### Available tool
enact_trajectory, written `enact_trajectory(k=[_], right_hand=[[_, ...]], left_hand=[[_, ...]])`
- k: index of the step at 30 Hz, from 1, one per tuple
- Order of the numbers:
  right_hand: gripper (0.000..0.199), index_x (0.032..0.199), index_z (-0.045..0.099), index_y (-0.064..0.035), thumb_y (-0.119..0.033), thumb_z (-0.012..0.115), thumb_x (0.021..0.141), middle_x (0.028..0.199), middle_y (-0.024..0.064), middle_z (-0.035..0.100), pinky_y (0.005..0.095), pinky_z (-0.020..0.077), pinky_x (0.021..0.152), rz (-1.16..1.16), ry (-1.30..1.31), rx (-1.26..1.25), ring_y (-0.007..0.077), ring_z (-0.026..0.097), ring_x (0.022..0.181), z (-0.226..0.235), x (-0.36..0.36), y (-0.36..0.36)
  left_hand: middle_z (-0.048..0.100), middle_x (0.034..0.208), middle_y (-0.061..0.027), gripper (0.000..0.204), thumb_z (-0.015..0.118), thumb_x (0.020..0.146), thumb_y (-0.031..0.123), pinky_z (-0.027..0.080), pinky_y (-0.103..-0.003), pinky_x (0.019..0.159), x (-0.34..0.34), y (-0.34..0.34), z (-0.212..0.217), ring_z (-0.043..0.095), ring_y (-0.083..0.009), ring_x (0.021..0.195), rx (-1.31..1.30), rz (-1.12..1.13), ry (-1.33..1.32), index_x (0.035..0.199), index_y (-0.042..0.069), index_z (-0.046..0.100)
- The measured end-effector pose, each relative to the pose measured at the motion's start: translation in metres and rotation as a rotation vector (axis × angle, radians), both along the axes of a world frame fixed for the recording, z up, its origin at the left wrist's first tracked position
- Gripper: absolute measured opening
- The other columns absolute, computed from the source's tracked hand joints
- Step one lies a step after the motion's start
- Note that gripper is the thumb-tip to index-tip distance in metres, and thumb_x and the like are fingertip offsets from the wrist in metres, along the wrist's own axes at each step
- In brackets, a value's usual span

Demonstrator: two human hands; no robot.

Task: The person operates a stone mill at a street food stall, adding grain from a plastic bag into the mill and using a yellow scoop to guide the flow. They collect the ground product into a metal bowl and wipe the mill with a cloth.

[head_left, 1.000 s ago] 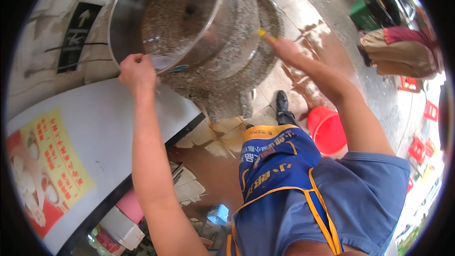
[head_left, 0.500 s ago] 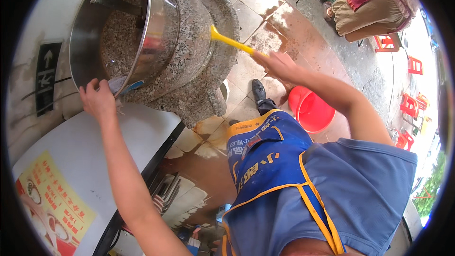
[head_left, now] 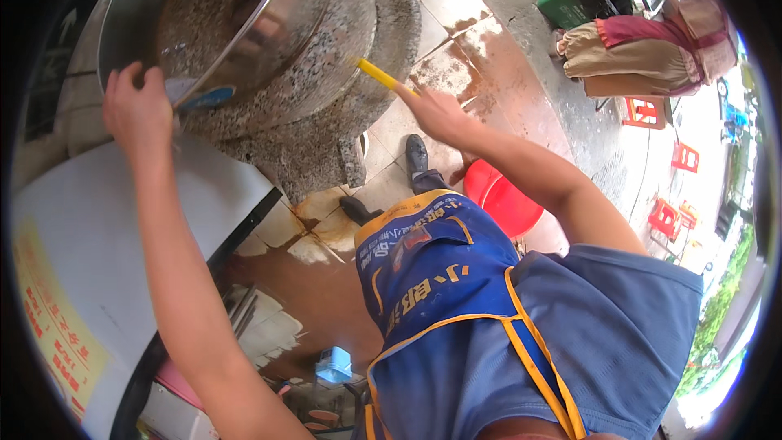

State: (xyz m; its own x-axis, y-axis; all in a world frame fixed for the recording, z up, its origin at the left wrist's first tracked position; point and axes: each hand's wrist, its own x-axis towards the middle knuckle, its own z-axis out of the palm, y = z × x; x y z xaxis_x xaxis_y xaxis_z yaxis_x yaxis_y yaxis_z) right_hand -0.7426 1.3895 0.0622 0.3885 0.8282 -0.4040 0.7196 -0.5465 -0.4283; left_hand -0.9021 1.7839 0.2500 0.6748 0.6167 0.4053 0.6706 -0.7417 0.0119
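A round speckled stone mill (head_left: 346,65) stands at the upper left, with a shiny steel drum (head_left: 252,53) set on its top. My left hand (head_left: 140,114) is closed over the drum's near left rim, beside a white and blue label. In my right hand (head_left: 440,116) is the yellow handle of what looks like a brush (head_left: 377,76). Its far end meets the outer side of the stone or hovers just off it; blur hides its working head and the exact contact. Stone is visible inside the drum, in shadow.
A white board (head_left: 122,253) with a yellow poster fills the lower left. A red bucket (head_left: 505,200) sits on the wet tiles by my feet. Beyond are a green bin (head_left: 570,0), a person (head_left: 643,53) in a maroon apron, and several red stools (head_left: 665,217).
My view has shifted; mill and drum appear larger. The right hand has moved the yellow brush along the stone's side, tilting its handle more steeply. My left hand stays on the drum rim.
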Motion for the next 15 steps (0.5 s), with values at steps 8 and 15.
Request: enact_trajectory(k=[8, 15], right_hand=[[0.064, 0.15, 0.032, -0.0212, -0.005, 0.05, 0.091, 0.144, 0.028, 0.035, 0.0484, 0.057, 0.063, -0.043, 0.035, -0.162, 0.0425, 0.068, 0.082, -0.007, -0.086, 0.0], [0.057, 0.148, 0.033, -0.0166, -0.013, 0.05, 0.094, 0.075, 0.0202, 0.066, 0.0515, 0.0499, 0.058, -0.138, -0.108, -0.063, 0.0416, 0.065, 0.069, -0.037, -0.108, 0.098]], left_hand=[[0.048, 0.146, -0.0188, 0.04, 0.057, 0.089, 0.028, 0.034, -0.051, 0.111, 0.008, -0.012, -0.005, 0.041, -0.0407, 0.135, -0.07, -0.014, -0.162, 0.124, 0.011, 0.066], [0.042, 0.148, -0.0258, 0.05, 0.072, 0.081, 0.026, 0.035, -0.048, 0.111, -0.007, -0.035, 0.032, 0.041, -0.045, 0.133, -0.32, -0.16, -0.254, 0.126, 0.005, 0.062]])
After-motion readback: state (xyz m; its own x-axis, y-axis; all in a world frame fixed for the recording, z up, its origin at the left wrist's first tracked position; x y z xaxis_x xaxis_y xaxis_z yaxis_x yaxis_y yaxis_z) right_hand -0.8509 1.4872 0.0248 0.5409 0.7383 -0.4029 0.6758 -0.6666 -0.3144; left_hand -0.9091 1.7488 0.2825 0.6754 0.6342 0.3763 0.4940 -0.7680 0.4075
